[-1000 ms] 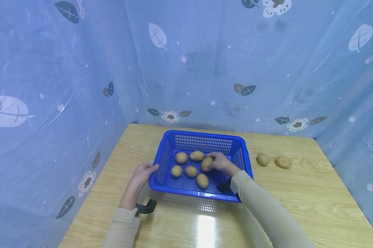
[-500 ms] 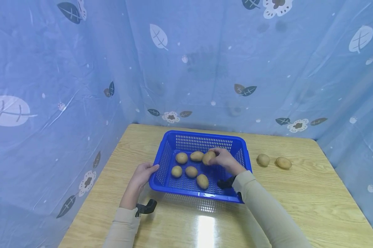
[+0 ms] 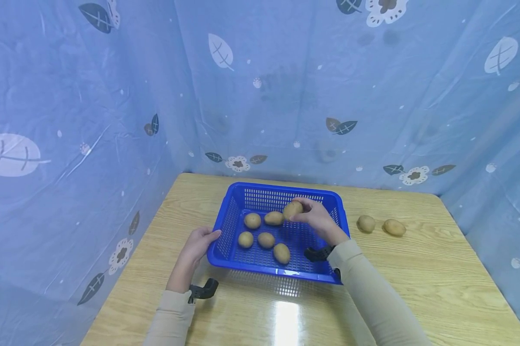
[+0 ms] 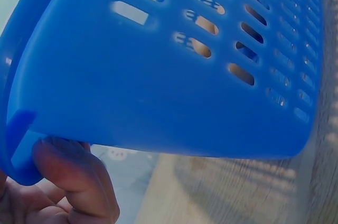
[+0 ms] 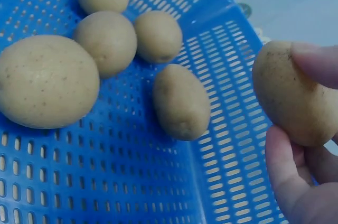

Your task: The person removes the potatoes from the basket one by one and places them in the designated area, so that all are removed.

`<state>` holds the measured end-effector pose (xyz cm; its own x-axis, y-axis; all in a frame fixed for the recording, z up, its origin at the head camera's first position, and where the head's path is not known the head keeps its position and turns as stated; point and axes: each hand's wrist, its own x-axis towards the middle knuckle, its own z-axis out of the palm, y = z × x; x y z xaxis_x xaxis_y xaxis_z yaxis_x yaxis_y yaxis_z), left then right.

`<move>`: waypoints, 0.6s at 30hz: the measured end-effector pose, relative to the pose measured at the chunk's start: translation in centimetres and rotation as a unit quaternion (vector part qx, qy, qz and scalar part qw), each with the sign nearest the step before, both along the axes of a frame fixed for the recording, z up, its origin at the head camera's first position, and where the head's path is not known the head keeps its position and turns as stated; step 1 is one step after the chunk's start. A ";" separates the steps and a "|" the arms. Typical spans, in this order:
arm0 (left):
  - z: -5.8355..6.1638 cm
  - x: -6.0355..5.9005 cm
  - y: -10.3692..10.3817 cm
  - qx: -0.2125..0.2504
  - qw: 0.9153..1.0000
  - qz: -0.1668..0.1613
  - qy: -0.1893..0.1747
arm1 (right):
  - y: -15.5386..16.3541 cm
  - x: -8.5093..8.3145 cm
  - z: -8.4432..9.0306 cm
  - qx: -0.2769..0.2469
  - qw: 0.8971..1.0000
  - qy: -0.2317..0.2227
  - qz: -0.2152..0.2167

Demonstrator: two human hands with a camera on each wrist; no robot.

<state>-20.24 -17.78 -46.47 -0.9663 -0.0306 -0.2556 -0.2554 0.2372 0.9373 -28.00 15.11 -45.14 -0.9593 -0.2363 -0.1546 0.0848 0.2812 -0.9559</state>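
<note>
Head view: right hand (image 3: 318, 221) pinches a potato (image 3: 292, 210); left hand (image 3: 196, 245) grips the basket (image 3: 225, 226) rim.

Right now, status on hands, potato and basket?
Right hand grips potato, lifted above basket. Left hand holds basket's left rim. Five potatoes inside, two on table. Nothing blocking.

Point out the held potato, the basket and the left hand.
held potato (image 3: 292, 210), head view, its middle
basket (image 3: 286, 189), head view, far rim
left hand (image 3: 196, 246), head view, back of the hand
</note>
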 end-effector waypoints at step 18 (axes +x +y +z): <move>0.0 0.1 0.0 -0.006 1.000 -0.003 0.015 | 2.3 1.0 2.2 -0.031 0.998 0.053 -0.009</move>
